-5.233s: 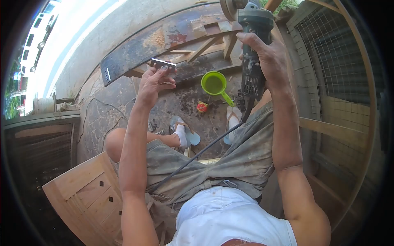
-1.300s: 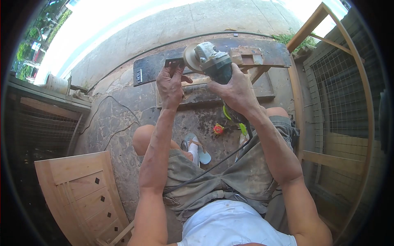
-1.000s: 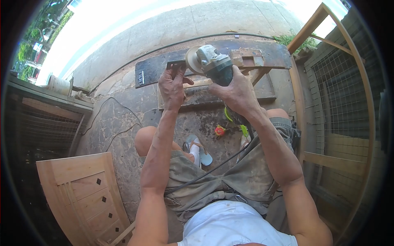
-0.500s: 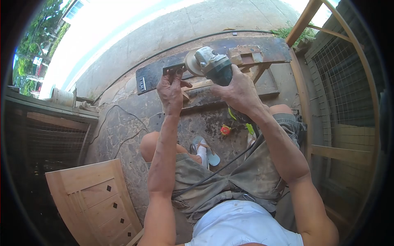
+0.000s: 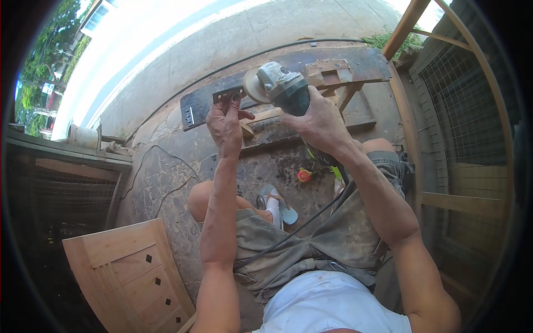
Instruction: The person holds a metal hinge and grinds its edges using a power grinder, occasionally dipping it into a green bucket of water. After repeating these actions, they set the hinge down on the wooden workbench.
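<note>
Pinching a small dark flat metal strip point(image 5: 226, 93), our left hand point(image 5: 225, 123) holds it above the dark rusty plank counter point(image 5: 361, 58), while our right hand point(image 5: 321, 123) clamps round the grey-green angle grinder point(image 5: 284, 89), its disc right at the strip's end. We judge the grinding underway; no finished edge shows. A black power cable point(image 5: 297, 225) crosses our lap. A small orange object point(image 5: 304, 175) and a pale wooden panel point(image 5: 125, 266) sit well apart on the floor.

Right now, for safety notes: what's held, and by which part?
Left hand pinches metal strip, near edge; right hand grips angle grinder, body.
</note>
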{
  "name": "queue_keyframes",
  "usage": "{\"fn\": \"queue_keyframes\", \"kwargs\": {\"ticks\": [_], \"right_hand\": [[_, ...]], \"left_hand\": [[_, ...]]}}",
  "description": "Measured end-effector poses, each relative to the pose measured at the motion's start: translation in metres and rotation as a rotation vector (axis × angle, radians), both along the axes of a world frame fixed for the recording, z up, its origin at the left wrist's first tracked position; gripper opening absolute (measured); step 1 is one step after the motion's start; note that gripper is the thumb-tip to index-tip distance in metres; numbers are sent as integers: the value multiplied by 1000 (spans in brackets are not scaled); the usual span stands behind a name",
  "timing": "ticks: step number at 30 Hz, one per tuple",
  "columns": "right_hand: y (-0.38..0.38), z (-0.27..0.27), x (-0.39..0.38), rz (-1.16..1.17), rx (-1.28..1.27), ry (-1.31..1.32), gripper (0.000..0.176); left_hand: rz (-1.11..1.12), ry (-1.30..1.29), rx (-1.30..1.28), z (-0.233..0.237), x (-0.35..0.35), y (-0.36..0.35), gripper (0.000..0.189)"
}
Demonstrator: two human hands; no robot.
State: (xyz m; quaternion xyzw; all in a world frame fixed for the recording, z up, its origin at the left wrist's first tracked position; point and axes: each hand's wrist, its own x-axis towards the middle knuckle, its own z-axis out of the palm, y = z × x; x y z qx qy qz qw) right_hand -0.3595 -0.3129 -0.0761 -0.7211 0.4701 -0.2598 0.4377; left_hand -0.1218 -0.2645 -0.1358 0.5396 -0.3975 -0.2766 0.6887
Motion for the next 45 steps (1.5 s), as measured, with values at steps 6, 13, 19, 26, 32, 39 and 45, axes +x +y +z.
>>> {"fn": "queue_keyframes", "kwargs": {"ticks": [6,13,19,26,32,39,45], "right_hand": [[0,3,0,1,10,21,69],[-1,0,1,3,-13,13,70],[2,7,1,27,28,12,71],[4,9,1,29,28,0,72],[0,4,-1,6,6,16,70],[4,6,1,18,-1,-10,70],[1,4,0,13,11,13,71]], "left_hand": [[-14,2,3,-1,1,0,26],[-32,13,-6,0,-4,1,25],[-29,-27,39,-5,-3,0,23],[-47,-27,34,-6,-5,-1,23],[-27,-41,37,-6,-3,-1,23],[-44,-6,32,-3,-9,-2,23],[-21,-17,13,-5,-4,-2,23]]}}
